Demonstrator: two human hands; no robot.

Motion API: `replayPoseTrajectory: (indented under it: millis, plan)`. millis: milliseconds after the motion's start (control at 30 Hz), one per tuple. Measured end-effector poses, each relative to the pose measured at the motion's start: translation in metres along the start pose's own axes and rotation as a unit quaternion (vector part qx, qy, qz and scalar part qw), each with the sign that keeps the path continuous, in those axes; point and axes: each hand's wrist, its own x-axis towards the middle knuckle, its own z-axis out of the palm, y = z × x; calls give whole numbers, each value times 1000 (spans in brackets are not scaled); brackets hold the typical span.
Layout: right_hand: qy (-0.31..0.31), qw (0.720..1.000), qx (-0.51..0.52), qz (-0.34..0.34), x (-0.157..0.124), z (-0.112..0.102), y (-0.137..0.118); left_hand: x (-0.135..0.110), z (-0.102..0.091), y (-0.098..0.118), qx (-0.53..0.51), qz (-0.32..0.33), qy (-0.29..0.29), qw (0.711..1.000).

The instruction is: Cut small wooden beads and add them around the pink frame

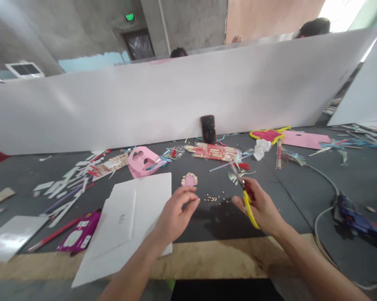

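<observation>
My right hand (pixel 262 209) is closed around yellow-handled scissors (pixel 245 195), blades pointing up and away over the dark table mat (pixel 288 196). My left hand (pixel 177 211) hovers just left of a scatter of small pale beads (pixel 215 197), fingers curled loosely with nothing visible in them. A small pink piece ringed with beads (pixel 189 180) lies just beyond the left hand. White paper sheets (pixel 128 221) lie under and left of my left wrist.
A dark phone (pixel 208 128) leans on the white partition (pixel 175 96). A packet of sticks (pixel 214 151), a pink cut-out (pixel 142 161), paper strips (pixel 69 188), a magenta card (pixel 78 236) and a blue glue gun (pixel 354 217) with cord lie around. People's heads show behind the partition.
</observation>
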Motion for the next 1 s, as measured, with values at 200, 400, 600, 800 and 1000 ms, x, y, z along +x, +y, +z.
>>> replayPoseTrajectory:
  millis: [200,400,600,800,1000]
  plan:
    - [-47,981,-149,-113,15,-19,-11,55,66,-7,-387,-116,-10,915]
    - [-56,977,-177,-107,19,-4,14,47,80,-26,-431,-159,6,888]
    - [-111,967,-197,-119,12,-3,24,48,75,-22,-417,-165,16,893]
    - [-146,962,-198,-116,10,2,18,48,72,-18,-376,-150,0,915]
    - [-149,962,-199,-110,10,3,17,46,74,-20,-359,-127,-5,925]
